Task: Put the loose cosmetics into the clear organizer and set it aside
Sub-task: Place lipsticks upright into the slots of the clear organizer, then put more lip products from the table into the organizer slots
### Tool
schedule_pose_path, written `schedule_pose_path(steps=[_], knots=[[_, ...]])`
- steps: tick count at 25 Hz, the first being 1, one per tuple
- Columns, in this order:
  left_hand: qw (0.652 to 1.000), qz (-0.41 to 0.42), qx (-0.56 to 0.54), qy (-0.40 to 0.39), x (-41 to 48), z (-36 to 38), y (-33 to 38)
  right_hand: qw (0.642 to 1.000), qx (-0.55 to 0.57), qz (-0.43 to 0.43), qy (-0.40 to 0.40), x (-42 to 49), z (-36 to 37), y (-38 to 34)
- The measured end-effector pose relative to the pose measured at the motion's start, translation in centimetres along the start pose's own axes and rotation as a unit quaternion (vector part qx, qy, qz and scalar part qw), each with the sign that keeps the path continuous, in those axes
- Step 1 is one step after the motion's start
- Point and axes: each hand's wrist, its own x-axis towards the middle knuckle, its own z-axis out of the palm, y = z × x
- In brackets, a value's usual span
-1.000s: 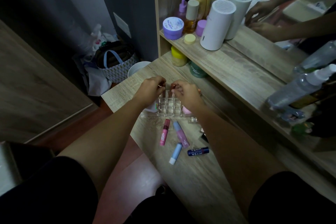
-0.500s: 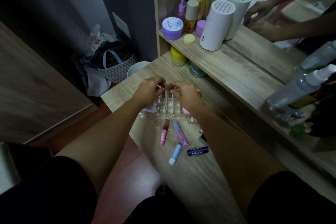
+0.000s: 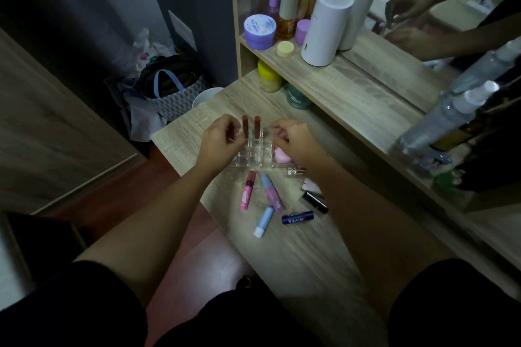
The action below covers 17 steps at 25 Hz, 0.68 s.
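Moved: both hands have drawn apart, uncovering two brown lipsticks (image 3: 251, 127) upright in the clear organizer (image 3: 255, 153).
Left hand (image 3: 222, 140): curled; grip unclear.
Right hand (image 3: 293, 139): curled, seemingly empty.
Loose cosmetics: pink tube (image 3: 247, 190), lilac tube (image 3: 272, 192), blue stick (image 3: 263, 221), navy balm (image 3: 297, 217) on the woodgrain worktop (image 3: 304, 262).
Risk: round, smooth tubes may roll off; tall lipsticks tip if knocked.

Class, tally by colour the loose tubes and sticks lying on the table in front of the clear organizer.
Pink tube: 1
Lilac tube: 1
Light blue stick: 1
Dark blue stick: 1
Black tube: 1
Total: 5
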Motion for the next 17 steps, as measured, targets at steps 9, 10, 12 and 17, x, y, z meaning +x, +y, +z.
schedule_pose_path(steps=[9,10,12,17], knots=[[0.906,0.093,0.234,-0.34,-4.7,6.2,0.6,0.959,-0.225,-0.003,-0.171,-6.6,-1.7,5.1],[0.897,0.09,0.256,-0.349,-4.7,6.5,0.5,0.957,-0.231,0.001,-0.175,-6.5,-1.5,5.2],[0.891,0.081,0.271,-0.355,-4.7,6.9,0.3,0.954,-0.241,0.005,-0.181,-6.2,-1.2,5.2],[0.913,0.031,0.226,-0.338,-4.8,7.4,0.9,0.952,-0.255,0.02,-0.17,-5.5,-0.1,5.7]])
